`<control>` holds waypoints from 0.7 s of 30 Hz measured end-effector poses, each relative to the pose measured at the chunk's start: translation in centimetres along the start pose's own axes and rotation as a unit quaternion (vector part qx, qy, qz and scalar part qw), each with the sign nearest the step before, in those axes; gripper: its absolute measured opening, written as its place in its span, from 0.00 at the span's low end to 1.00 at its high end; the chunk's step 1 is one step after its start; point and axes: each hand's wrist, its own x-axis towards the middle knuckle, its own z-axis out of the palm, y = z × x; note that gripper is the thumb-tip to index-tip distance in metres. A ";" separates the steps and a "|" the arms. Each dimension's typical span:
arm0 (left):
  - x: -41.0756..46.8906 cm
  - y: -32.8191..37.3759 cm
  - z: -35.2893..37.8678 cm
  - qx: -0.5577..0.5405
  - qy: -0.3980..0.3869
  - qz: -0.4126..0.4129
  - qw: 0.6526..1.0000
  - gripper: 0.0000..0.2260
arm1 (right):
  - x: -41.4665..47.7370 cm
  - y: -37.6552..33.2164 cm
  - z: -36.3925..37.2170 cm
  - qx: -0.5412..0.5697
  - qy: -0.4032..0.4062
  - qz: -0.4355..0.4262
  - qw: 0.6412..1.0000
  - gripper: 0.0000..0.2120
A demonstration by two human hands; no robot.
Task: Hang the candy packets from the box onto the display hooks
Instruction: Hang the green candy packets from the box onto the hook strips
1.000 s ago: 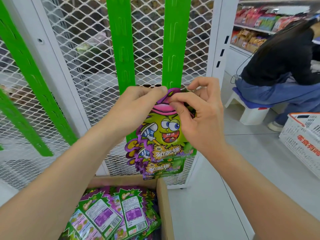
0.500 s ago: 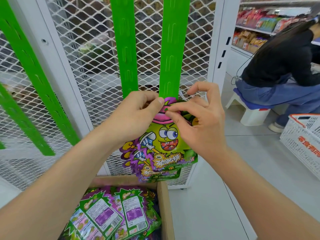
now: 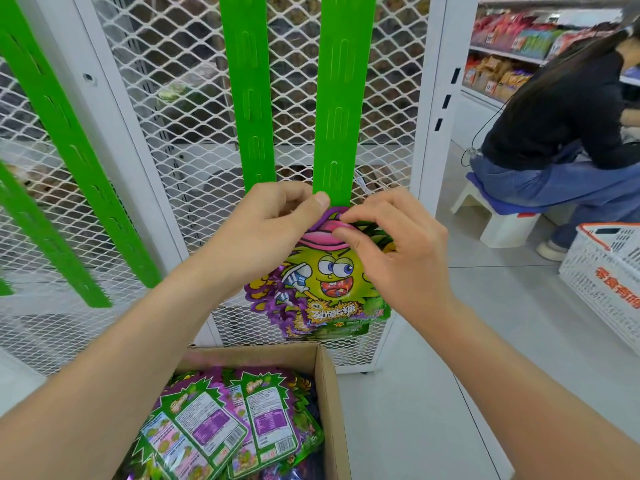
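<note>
A green and purple candy packet [image 3: 329, 282] with a cartoon face hangs at the foot of the right green hook strip [image 3: 337, 98]. More packets show behind it. My left hand [image 3: 263, 230] pinches the packet's top left edge against the strip. My right hand [image 3: 391, 251] pinches the top at the pink cap, thumb on the front. The hook itself is hidden by my fingers. Below, an open cardboard box [image 3: 327, 393] holds several packets [image 3: 235, 417] lying back side up.
A second green strip [image 3: 247, 91] hangs to the left on the white mesh rack [image 3: 166, 140], with more green strips [image 3: 55, 140] on the left panel. A person [image 3: 568, 126] sits on a white stool [image 3: 502, 220] at right. A white basket [image 3: 609, 271] stands on the floor.
Both hands and the packet's top have shifted slightly lower on the strip. My right thumb has slid onto the pink cap. The grip is unchanged.
</note>
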 end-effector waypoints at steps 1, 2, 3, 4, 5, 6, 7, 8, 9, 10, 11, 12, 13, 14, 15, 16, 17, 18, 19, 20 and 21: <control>-0.1 0.1 0.0 -0.002 0.003 0.000 1.000 0.17 | 0.0 -0.1 -0.1 -0.003 0.008 -0.007 1.000 0.05; -0.1 0.2 0.1 -0.004 0.005 -0.002 1.000 0.18 | 0.0 -0.1 -0.2 -0.005 0.014 -0.014 1.000 0.06; -0.2 0.3 0.1 -0.006 0.005 -0.003 1.000 0.18 | 0.0 -0.2 -0.3 -0.006 0.018 -0.022 1.000 0.06; -0.3 0.5 0.1 -0.007 0.005 -0.002 1.000 0.20 | 0.0 -0.3 -0.4 -0.007 0.021 -0.028 0.999 0.07; -0.3 0.7 0.1 -0.007 0.005 0.001 1.000 0.21 | 0.1 -0.5 -0.5 -0.009 0.026 -0.033 0.999 0.08; -0.3 0.8 0.0 -0.009 0.008 0.001 1.000 0.21 | 0.3 -0.6 -0.5 -0.012 0.032 -0.036 0.999 0.08; -0.3 0.9 -0.1 -0.012 0.012 -0.003 1.000 0.22 | 0.4 -0.8 -0.6 -0.012 0.037 -0.036 0.999 0.09; -0.2 1.0 -0.2 -0.017 0.013 -0.008 1.000 0.22 | 0.6 -0.8 -0.6 -0.011 0.038 -0.037 0.999 0.09; -0.2 1.0 -0.3 -0.020 0.013 -0.012 1.000 0.22 | 0.7 -0.9 -0.6 -0.009 0.035 -0.037 0.999 0.10; -0.2 1.1 -0.3 -0.019 0.012 -0.015 1.000 0.22 | 0.8 -0.9 -0.6 -0.008 0.028 -0.038 0.999 0.10; -0.2 1.2 -0.3 -0.019 0.012 -0.016 1.000 0.21 | 0.9 -0.8 -0.5 -0.007 0.020 -0.038 0.999 0.11; -0.3 1.2 -0.3 -0.021 0.014 -0.017 1.000 0.21 | 1.0 -0.8 -0.5 -0.005 0.010 -0.038 0.999 0.12; -0.3 1.2 -0.3 -0.026 0.014 -0.020 0.999 0.21 | 1.0 -0.7 -0.5 -0.002 0.001 -0.037 0.999 0.12; -0.4 1.3 -0.3 -0.034 0.015 -0.023 0.999 0.22 | 1.1 -0.7 -0.5 0.000 -0.006 -0.036 0.999 0.12; -0.4 1.3 -0.3 -0.039 0.017 -0.022 0.999 0.22 | 1.2 -0.7 -0.5 0.002 -0.011 -0.035 0.999 0.13; -0.4 1.3 -0.3 -0.038 0.020 -0.015 0.999 0.21 | 1.2 -0.7 -0.6 0.004 -0.013 -0.035 0.999 0.13; -0.4 1.4 -0.3 -0.034 0.026 -0.006 0.999 0.19 | 1.3 -0.7 -0.6 0.006 -0.014 -0.035 0.999 0.13; -0.3 1.4 -0.4 -0.030 0.033 0.002 0.999 0.18 | 1.3 -0.7 -0.6 0.008 -0.013 -0.033 0.999 0.14; -0.3 1.4 -0.4 -0.029 0.039 0.006 0.999 0.17 | 1.4 -0.8 -0.6 0.011 -0.010 -0.029 0.999 0.14; -0.2 1.3 -0.4 -0.028 0.044 0.006 0.999 0.17 | 1.4 -0.9 -0.6 0.013 -0.007 -0.024 1.000 0.15; -0.3 1.3 -0.4 -0.029 0.046 0.003 0.999 0.17 | 1.5 -0.9 -0.6 0.013 -0.004 -0.020 1.000 0.16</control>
